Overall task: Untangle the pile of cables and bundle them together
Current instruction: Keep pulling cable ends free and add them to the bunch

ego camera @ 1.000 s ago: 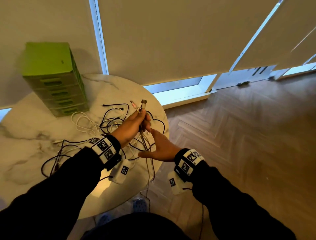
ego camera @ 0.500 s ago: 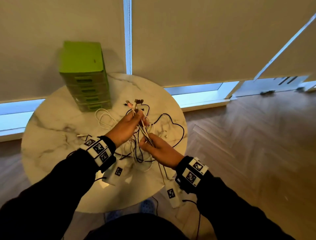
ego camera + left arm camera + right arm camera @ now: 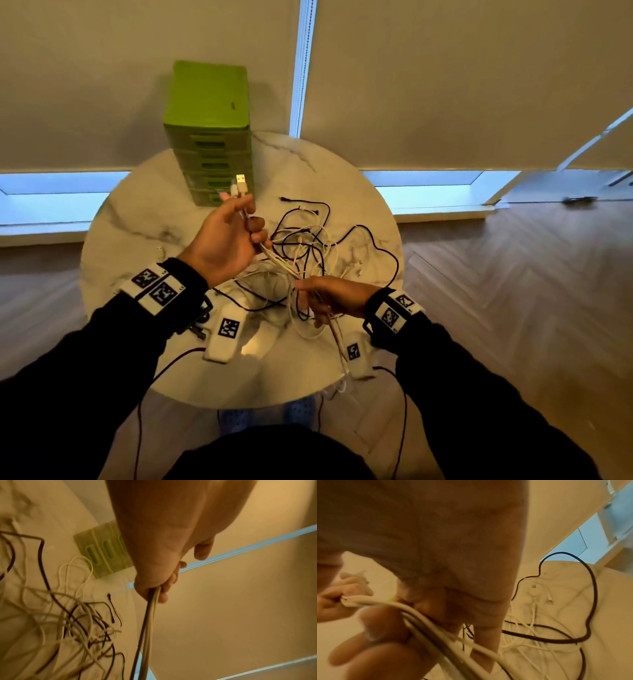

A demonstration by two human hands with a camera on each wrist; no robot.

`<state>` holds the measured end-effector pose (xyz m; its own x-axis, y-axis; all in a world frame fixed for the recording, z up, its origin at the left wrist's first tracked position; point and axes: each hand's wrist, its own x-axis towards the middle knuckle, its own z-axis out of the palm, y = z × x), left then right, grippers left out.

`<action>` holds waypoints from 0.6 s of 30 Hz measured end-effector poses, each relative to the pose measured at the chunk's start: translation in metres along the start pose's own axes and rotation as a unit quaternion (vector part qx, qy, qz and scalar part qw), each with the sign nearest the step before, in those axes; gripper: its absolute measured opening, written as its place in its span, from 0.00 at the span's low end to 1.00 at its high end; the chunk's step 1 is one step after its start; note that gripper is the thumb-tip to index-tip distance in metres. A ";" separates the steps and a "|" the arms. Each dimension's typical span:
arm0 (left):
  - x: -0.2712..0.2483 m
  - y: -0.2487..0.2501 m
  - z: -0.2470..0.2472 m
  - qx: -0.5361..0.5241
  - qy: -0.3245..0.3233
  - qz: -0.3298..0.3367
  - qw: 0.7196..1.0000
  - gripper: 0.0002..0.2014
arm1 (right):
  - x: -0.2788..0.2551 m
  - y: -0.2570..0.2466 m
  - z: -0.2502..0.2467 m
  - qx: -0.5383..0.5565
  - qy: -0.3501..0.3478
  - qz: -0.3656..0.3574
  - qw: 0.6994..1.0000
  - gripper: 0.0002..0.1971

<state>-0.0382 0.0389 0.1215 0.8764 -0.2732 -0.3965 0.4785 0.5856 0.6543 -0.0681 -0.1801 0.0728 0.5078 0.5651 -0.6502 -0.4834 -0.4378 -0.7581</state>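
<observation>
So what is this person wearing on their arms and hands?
Long black sleeves cover both arms. The left hand and right hand are bare. Each wrist carries a black band with white blocks bearing black square markers, and thin dark cables hang below.

Head view looks down from above the hands; each wrist view sits close under its palm, sharing the cables (image 3: 301, 250) on the desk (image 3: 144, 219).

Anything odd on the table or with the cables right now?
Nothing damaged. The gathered cables run between the left hand and right hand, their ends trailing off the table edge toward the floor. The loose pile is still tangled.
</observation>
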 end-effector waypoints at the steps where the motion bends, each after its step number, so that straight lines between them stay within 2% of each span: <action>1: 0.000 0.003 -0.001 0.007 0.043 0.037 0.998 0.11 | 0.008 0.003 -0.001 -0.055 0.027 0.014 0.998 0.21; 2: 0.000 0.006 -0.001 0.016 0.084 0.072 0.994 0.11 | 0.017 0.005 -0.001 -0.152 0.063 0.016 0.986 0.19; 4: 0.001 0.012 -0.002 0.024 0.157 0.137 0.978 0.11 | 0.034 0.013 0.007 -0.352 0.116 -0.003 0.929 0.13; 5: 0.002 0.014 -0.003 0.030 0.187 0.165 0.968 0.11 | 0.042 0.016 0.018 -0.401 0.124 -0.014 0.908 0.12; 8: 0.007 0.010 -0.010 0.094 0.228 0.210 0.946 0.07 | 0.056 0.018 0.069 -0.459 0.088 -0.051 0.883 0.23; 10: 0.009 0.004 -0.017 0.157 0.230 0.197 0.940 0.20 | 0.063 0.018 0.090 -0.471 0.039 -0.091 0.876 0.29; 11: 0.009 0.001 -0.023 0.193 0.228 0.188 0.936 0.28 | 0.069 0.019 0.093 -0.462 0.010 -0.107 0.880 0.33; 13: 0.006 -0.001 -0.031 0.237 0.229 0.175 0.928 0.44 | 0.075 0.016 0.083 -0.395 -0.052 -0.123 0.909 0.37; 14: 0.005 -0.002 -0.037 0.246 0.229 0.176 0.925 0.46 | 0.076 0.014 0.073 -0.338 -0.063 -0.126 0.931 0.38; 15: 0.003 -0.002 -0.043 0.247 0.235 0.178 0.923 0.42 | 0.078 0.012 0.060 -0.268 -0.056 -0.120 0.954 0.38; 16: 0.002 -0.003 -0.048 0.245 0.239 0.179 0.922 0.33 | 0.078 0.010 0.047 -0.205 -0.029 -0.106 0.973 0.37; 17: 0.000 -0.003 -0.049 0.247 0.239 0.179 0.922 0.21 | 0.077 0.010 0.033 -0.156 0.016 -0.095 0.983 0.35; 18: -0.001 -0.005 -0.054 0.245 0.246 0.185 0.919 0.15 | 0.080 0.011 0.017 -0.133 0.064 -0.091 0.985 0.34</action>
<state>-0.0442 0.0774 0.0841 0.9116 0.3248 -0.2519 0.2239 0.1216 0.9670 -0.0447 -0.1277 0.0137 0.6635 0.5657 -0.4896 -0.1805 -0.5141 -0.8385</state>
